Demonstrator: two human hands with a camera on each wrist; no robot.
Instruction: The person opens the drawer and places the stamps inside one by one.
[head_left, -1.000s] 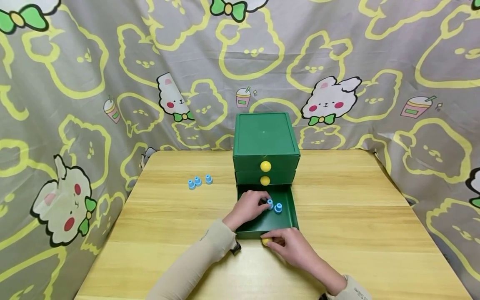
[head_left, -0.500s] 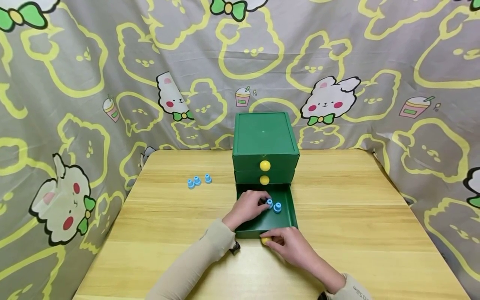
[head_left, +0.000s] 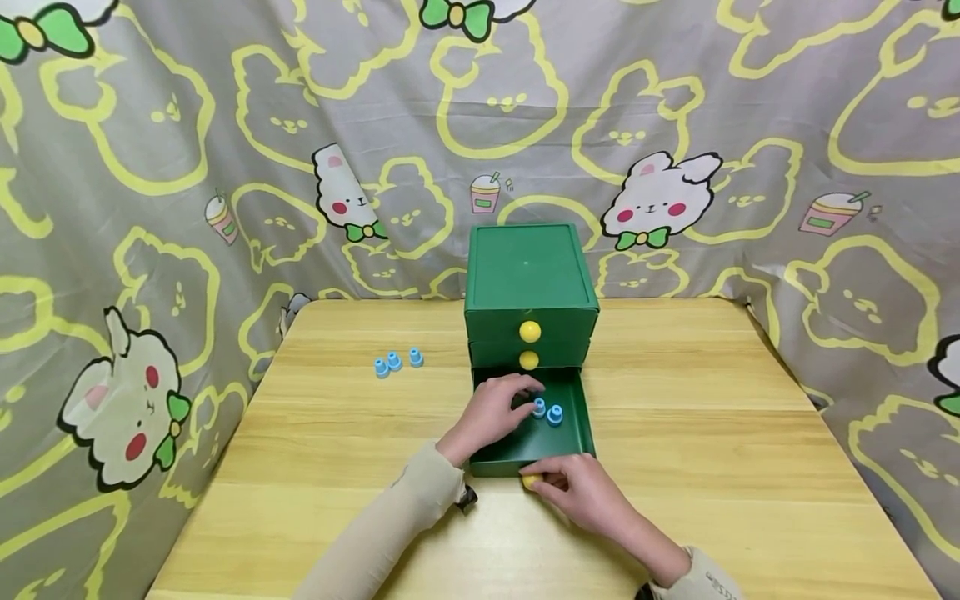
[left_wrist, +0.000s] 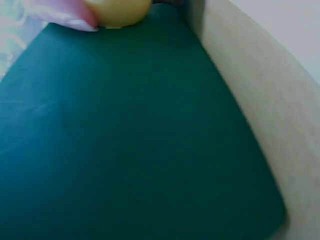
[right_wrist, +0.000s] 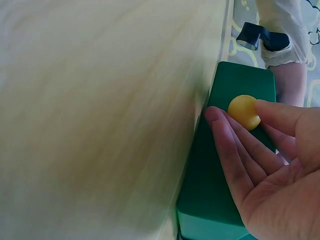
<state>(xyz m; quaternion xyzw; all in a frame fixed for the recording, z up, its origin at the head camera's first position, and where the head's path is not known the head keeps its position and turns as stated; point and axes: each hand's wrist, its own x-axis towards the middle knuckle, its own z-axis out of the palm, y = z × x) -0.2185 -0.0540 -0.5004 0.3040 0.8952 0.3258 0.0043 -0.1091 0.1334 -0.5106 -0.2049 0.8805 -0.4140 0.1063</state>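
The bottom drawer [head_left: 517, 446] of a small green drawer cabinet [head_left: 528, 271] is pulled out. Inside it stand two small light-blue stepped pieces, narrower at the top: a left piece [head_left: 539, 407] and a right piece [head_left: 555, 415]. My left hand [head_left: 491, 417] reaches over the drawer's left side, thumb and forefinger spread apart beside the left piece. With thumb and fingers, my right hand [head_left: 581, 492] pinches the round yellow knob [right_wrist: 244, 112] on the drawer front. In the left wrist view, the green drawer front [left_wrist: 140, 125] fills most of the picture.
Three more blue pieces [head_left: 394, 361] stand on the wooden table [head_left: 712, 433], left of the cabinet. Two upper drawers are closed, with an upper yellow knob [head_left: 530, 332] and a middle yellow knob [head_left: 528, 360]. A patterned curtain [head_left: 525, 108] surrounds the table.
My left thumb and forefinger have parted from the left blue piece, and the hand has drawn slightly to the left. The right hand stays on the knob.
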